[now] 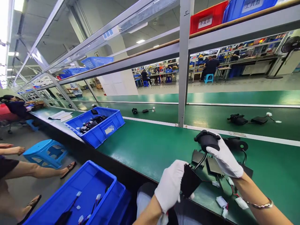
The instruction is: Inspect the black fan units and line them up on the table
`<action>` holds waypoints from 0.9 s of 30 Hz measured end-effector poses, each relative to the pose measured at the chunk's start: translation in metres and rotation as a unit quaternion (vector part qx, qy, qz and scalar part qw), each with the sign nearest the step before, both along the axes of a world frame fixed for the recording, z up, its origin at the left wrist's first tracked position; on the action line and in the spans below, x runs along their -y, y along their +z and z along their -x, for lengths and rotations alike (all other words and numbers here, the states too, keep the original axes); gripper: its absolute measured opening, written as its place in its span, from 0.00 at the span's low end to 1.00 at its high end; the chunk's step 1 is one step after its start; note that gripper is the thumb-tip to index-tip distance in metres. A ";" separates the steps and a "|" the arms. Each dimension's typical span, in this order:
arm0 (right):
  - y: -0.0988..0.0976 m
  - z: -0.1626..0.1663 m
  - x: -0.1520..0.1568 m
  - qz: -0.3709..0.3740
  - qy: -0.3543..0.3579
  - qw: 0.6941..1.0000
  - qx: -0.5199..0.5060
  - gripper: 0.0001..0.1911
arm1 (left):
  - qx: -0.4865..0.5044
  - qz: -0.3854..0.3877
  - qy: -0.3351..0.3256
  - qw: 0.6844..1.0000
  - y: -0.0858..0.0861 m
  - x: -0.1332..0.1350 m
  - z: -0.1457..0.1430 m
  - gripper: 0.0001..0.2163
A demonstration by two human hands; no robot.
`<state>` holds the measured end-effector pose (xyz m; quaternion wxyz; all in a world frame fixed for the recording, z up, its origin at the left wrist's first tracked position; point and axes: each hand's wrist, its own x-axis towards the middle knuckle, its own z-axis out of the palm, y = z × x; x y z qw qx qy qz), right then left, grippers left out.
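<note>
1. The left hand (170, 184), in a white glove, grips a flat black module (189, 182) above the near edge of the green bench (145, 147).
2. The right hand (223, 157), also gloved, clasps a round black part (206, 140), joined to the module by a cable.
3. Two blue bins stand left of the module: one (97, 126) on the bench, one (77, 193) below it.

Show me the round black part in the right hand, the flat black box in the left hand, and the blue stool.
round black part (206, 140), head view, its top face
flat black box (189, 182), head view, its broad side
blue stool (44, 151), head view, its seat
</note>
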<state>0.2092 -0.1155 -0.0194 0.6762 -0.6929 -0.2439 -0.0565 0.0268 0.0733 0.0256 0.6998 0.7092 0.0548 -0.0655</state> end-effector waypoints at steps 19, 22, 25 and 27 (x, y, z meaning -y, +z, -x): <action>-0.012 -0.134 -0.036 0.491 -0.009 0.867 0.084 0.26 | -0.049 -0.270 0.061 0.960 -0.084 0.023 -0.112 0.34; -0.015 -0.138 -0.016 0.519 -0.014 0.851 0.082 0.26 | -0.065 -0.273 0.035 0.959 -0.085 0.049 -0.116 0.37; -0.014 -0.138 0.018 0.507 -0.023 0.857 0.092 0.28 | -0.079 -0.254 0.006 0.964 -0.081 0.083 -0.117 0.39; -0.006 -0.133 0.040 0.472 -0.027 0.875 0.104 0.27 | -0.090 -0.219 -0.017 0.971 -0.075 0.109 -0.115 0.41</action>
